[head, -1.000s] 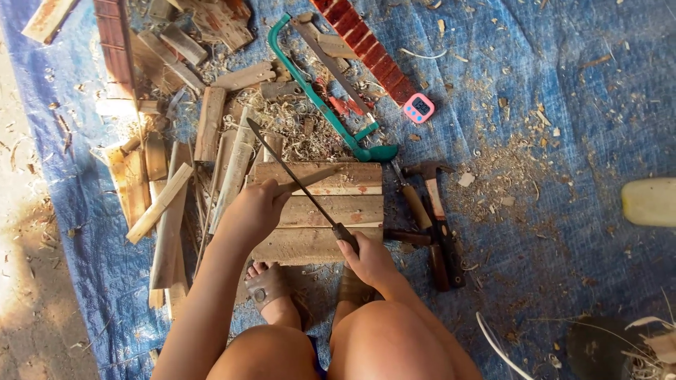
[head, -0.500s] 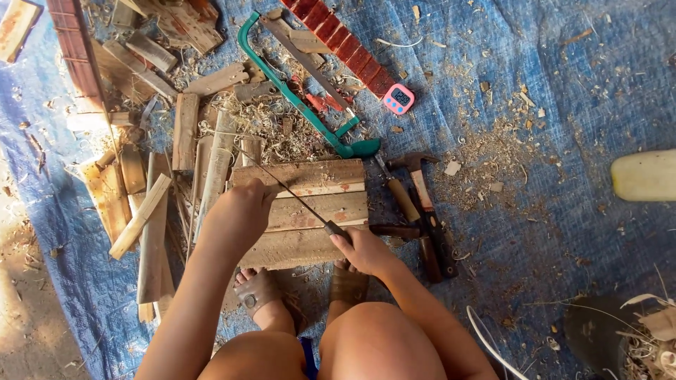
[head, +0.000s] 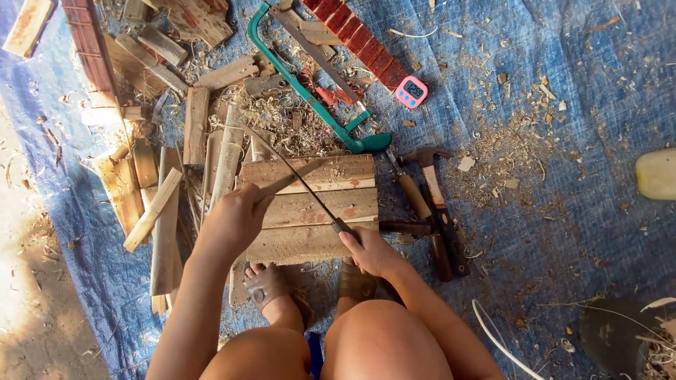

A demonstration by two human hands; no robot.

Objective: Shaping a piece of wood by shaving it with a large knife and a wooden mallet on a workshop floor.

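My left hand (head: 236,214) grips a thin wooden strip (head: 299,172) that lies slanted across a block of weathered boards (head: 317,236). My right hand (head: 370,250) is closed on the handle of a long thin blade (head: 292,172). The blade runs up and left from that hand and crosses the strip. Both hands are over the board block, just above my knees. My sandalled feet (head: 264,285) rest at the block's near edge.
A green hacksaw (head: 303,84), a pink digital timer (head: 411,91), a red slatted strip (head: 352,39) and hammers (head: 429,183) lie on the blue tarp (head: 563,211). Wood offcuts (head: 165,211) and shavings pile at the left. A pale yellow object (head: 658,172) sits at the right edge.
The head view has swung a little sideways and back. The blade has shifted slightly along the strip. Both hands keep their grips.
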